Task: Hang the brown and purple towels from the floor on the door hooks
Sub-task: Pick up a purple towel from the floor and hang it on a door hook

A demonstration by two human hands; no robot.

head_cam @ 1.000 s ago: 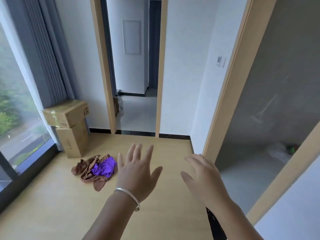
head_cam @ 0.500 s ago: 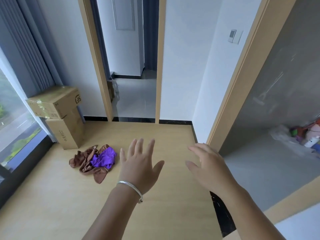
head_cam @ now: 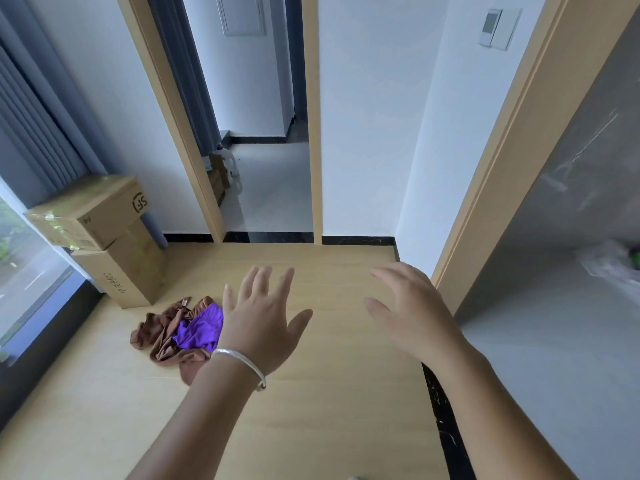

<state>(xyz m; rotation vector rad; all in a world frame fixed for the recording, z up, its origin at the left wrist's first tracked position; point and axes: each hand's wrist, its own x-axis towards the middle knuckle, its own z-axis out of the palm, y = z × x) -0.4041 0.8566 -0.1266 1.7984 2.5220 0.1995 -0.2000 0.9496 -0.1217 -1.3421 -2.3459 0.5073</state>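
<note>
Hands point(head_cam: 332, 320) spread, empty — purple towel point(head_cam: 199, 329) atop brown towel point(head_cam: 162, 336).

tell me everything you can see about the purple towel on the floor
The purple towel is a bright violet cloth with a slight sheen, crumpled into a small wrinkled heap rather than folded. It lies on the light wood floor, nested on top of the brown towel, which spreads out around it. Its right edge is hidden behind the left hand, so contact there cannot be judged. The stacked cardboard boxes stand just beyond it.
</note>
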